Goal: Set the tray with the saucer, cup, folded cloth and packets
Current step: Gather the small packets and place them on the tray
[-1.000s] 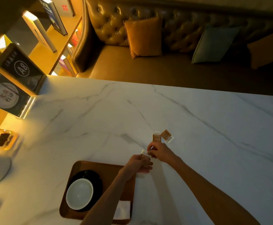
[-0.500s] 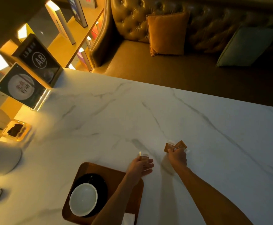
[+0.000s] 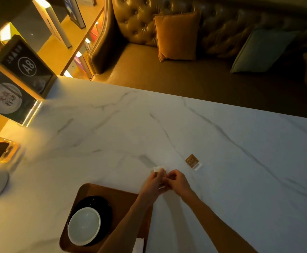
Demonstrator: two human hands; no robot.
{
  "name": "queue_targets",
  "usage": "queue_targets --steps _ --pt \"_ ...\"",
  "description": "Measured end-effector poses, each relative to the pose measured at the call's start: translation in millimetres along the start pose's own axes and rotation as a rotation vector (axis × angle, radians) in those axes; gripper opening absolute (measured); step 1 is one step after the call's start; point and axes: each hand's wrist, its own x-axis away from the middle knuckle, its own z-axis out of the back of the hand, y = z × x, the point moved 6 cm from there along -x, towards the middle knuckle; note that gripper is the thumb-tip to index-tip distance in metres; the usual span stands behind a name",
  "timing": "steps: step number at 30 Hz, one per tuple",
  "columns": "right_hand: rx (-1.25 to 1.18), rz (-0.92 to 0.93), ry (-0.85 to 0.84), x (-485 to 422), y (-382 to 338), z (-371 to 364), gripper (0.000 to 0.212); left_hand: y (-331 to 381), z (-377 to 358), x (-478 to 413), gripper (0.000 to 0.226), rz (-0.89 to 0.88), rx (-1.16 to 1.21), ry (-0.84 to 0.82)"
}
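Both hands are meeting just beyond the far right corner of the brown wooden tray with rounded corners (image 3: 123, 193), on the white veined marble tabletop (image 3: 240, 161). The left hand (image 3: 153, 183) is pinching a small pale paper packet (image 3: 158, 169), whose white end is sticking up past its fingertips, and the right hand (image 3: 176, 181) is curling narrowly against it, apparently sharing the grip on the same bundle; how many packets are sitting between them is too small to tell. The thing the next move is turning on is the single brown square packet with a white strip (image 3: 193, 161), lying flat on the marble, apart from the hands, up and to the right of them. Its long axis is running diagonally, brown end far-left, white end near-right. The right hand is nearer, so it looks the likelier one to fetch it. On the tray, the white round cup (image 3: 84, 226) is sitting on the black round saucer (image 3: 105, 207), and a corner of the white folded cloth (image 3: 138, 245) is showing at the near edge beside the left forearm.
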Motion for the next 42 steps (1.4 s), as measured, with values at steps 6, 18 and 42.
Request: queue_targets --steps 6,18,42 --pt "0.135 0.01 -0.151 -2.8 -5.8 -3.8 0.018 -0.2 8.5 3.5 0.022 -0.043 -0.043 0.115" --pt "0.444 -0.072 0.458 -37.1 -3.3 91.4 0.035 3.6 33.8 5.2 0.026 0.006 -0.075 0.191" --pt "0.538 0.371 -0.275 -0.8 -49.1 13.9 0.022 -7.0 -0.2 24.1 0.053 0.254 -0.156 -0.189"
